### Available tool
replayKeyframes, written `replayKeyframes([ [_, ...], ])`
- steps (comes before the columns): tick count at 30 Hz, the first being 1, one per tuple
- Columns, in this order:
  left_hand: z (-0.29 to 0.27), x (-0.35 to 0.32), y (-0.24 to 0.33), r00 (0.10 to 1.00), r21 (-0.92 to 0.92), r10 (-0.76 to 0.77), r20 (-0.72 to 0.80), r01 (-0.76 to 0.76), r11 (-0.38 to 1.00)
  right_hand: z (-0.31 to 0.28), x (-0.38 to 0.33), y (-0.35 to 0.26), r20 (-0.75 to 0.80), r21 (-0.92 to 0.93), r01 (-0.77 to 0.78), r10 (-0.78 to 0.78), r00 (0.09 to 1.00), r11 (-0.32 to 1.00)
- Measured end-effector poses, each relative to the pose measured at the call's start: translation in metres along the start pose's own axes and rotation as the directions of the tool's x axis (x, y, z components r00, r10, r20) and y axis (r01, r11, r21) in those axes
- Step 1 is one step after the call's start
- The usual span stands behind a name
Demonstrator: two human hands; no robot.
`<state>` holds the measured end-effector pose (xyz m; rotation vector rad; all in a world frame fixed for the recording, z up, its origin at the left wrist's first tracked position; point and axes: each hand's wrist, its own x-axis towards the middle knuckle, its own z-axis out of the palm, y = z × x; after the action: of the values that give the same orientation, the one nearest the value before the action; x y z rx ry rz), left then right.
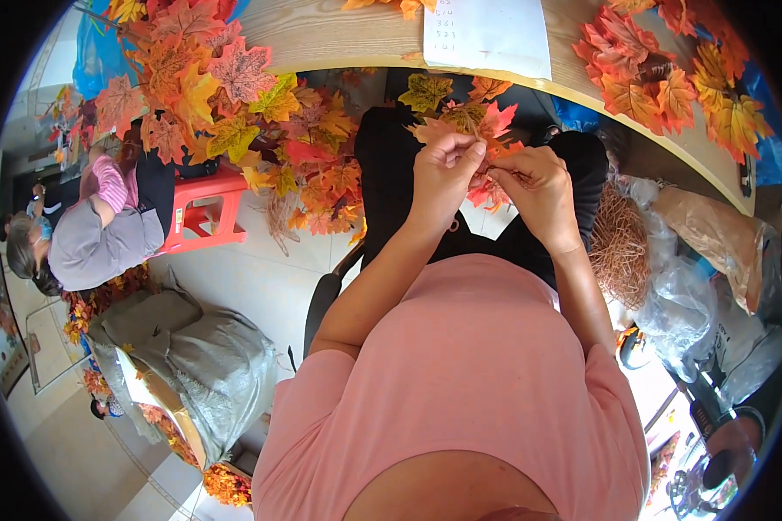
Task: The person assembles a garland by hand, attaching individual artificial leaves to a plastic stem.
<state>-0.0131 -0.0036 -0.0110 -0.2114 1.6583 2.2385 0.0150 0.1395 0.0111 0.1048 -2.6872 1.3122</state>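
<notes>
Above my lap, both hands are pinched close together on the thin stem of an artificial maple leaf garland (497,122). My left hand (443,178) has thumb and forefinger closed near the stem. Facing it, my right hand (537,184) is closed with its fingertips almost touching the left ones. Orange, red and yellow-green leaves spread out beyond and beneath the fingers. The exact spot gripped is too small to make out.
A wooden table (347,39) curves ahead, bearing a paper sheet (487,39) and leaf bunches (639,74). More leaf garlands (308,139) hang at its left. Brown twine-like strands (617,243) and plastic bags (678,295) lie right. A person (104,230) sits by a red stool (204,208) left.
</notes>
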Motion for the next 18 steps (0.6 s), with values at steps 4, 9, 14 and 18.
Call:
replayKeyframes([
  [4, 0.0043, -0.0007, 0.0006, 0.999, 0.056, 0.034, 0.007, -0.035, 0.998, 0.0007, -0.0007, 0.0026, -0.01, 0.008, -0.009, 0.009, 1.0, 1.0],
  [9, 0.0028, 0.0033, -0.0061, 0.991, 0.112, 0.131, 0.033, -0.134, 0.985, 0.0002, 0.0005, 0.0043, -0.011, -0.009, -0.011, 0.011, 1.0, 1.0],
  [14, 0.0047, 0.0004, -0.0052, 0.991, 0.15, 0.129, 0.041, -0.133, 0.98, -0.0009, 0.0015, 0.0001, -0.005, -0.031, -0.018, 0.018, 1.0, 0.999],
  [18, 0.0002, 0.0008, -0.0009, 0.988, 0.03, -0.024, 0.152, 0.019, 0.999, 0.0007, 0.0023, 0.001, 0.041, 0.142, -0.187, 0.183, 0.982, 0.972],
])
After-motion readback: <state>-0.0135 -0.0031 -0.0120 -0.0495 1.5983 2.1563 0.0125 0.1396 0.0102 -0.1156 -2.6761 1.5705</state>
